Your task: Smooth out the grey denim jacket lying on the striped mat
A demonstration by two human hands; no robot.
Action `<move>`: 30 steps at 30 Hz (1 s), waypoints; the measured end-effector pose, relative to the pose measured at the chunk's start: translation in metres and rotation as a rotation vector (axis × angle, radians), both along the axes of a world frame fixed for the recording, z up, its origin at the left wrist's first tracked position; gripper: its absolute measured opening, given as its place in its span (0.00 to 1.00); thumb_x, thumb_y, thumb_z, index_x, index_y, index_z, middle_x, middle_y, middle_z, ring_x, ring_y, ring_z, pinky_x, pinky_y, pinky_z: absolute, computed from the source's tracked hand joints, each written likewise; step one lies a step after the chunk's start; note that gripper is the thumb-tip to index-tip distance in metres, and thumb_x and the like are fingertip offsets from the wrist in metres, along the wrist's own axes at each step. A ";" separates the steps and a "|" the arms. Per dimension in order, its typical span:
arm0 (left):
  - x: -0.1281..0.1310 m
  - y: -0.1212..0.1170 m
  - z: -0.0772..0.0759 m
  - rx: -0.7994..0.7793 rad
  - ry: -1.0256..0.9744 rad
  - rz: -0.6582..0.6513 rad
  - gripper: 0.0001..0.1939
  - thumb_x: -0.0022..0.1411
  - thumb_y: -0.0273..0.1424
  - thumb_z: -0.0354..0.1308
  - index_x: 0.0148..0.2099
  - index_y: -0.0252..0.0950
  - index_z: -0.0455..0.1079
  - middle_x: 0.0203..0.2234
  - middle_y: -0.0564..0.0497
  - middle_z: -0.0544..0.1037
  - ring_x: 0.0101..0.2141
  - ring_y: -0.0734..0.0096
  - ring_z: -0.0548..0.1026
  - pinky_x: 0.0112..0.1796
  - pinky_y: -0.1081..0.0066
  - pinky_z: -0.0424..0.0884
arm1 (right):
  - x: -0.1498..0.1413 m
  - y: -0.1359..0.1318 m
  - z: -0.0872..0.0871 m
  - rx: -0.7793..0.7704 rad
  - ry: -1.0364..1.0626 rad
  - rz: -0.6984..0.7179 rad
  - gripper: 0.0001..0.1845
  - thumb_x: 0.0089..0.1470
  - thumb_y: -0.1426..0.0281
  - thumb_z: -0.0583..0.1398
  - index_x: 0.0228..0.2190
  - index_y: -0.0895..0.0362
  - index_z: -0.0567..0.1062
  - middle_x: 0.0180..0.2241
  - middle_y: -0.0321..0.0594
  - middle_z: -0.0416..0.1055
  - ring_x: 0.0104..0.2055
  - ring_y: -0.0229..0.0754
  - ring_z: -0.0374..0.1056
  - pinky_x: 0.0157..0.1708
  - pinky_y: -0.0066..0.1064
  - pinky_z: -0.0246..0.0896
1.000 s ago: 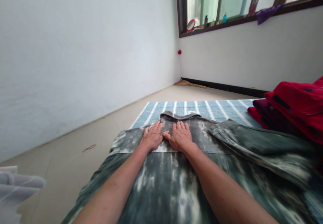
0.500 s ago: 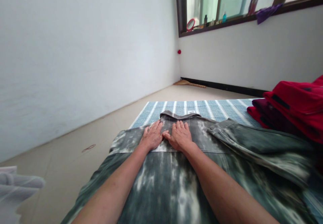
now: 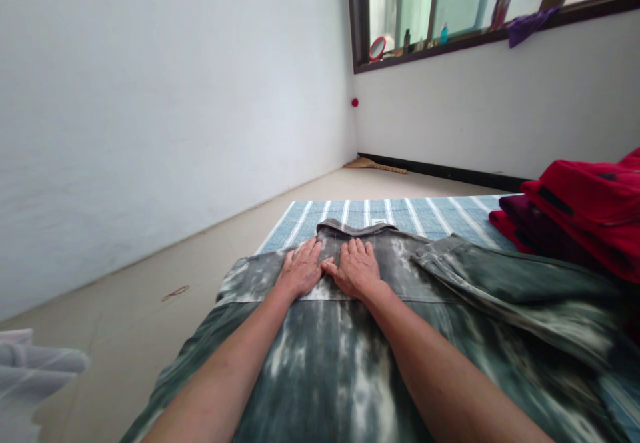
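Note:
A green and grey tie-dye shirt [image 3: 320, 356] lies spread out with its collar [image 3: 357, 228] at the far end. Flat on its upper back rests my left hand [image 3: 301, 270], fingers stretched toward the collar. Beside it my right hand [image 3: 357, 268] also lies flat, and the two thumbs are close together. Neither hand grips the cloth. One sleeve [image 3: 520, 283] of the shirt is laid out to the right. Under the shirt is a blue cloth with white stripes [image 3: 345, 211].
Folded red and maroon clothes [image 3: 590, 203] are piled at the right. Whitish fabric [image 3: 40, 376] shows at the lower left. A thin loop [image 3: 175, 293] lies on the tiled floor [image 3: 130, 323]. Walls stand left and ahead; a window sill [image 3: 430, 53] holds a mirror and bottles.

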State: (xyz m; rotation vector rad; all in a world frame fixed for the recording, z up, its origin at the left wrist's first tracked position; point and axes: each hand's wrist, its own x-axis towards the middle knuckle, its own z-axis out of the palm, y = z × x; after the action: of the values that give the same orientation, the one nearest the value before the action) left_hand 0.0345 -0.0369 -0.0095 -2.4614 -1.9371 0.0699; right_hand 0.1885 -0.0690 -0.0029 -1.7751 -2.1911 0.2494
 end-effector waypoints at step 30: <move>0.001 -0.001 0.002 -0.003 -0.012 0.003 0.32 0.66 0.43 0.36 0.68 0.33 0.46 0.66 0.42 0.47 0.65 0.64 0.45 0.60 0.53 0.46 | 0.000 0.000 0.000 0.015 -0.001 -0.003 0.44 0.60 0.46 0.41 0.58 0.73 0.61 0.61 0.64 0.52 0.65 0.58 0.44 0.61 0.47 0.31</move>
State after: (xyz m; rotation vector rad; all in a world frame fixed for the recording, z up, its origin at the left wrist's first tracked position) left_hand 0.0352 -0.0381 -0.0076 -2.4669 -1.9461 0.0585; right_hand 0.1885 -0.0688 -0.0030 -1.7709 -2.1857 0.2311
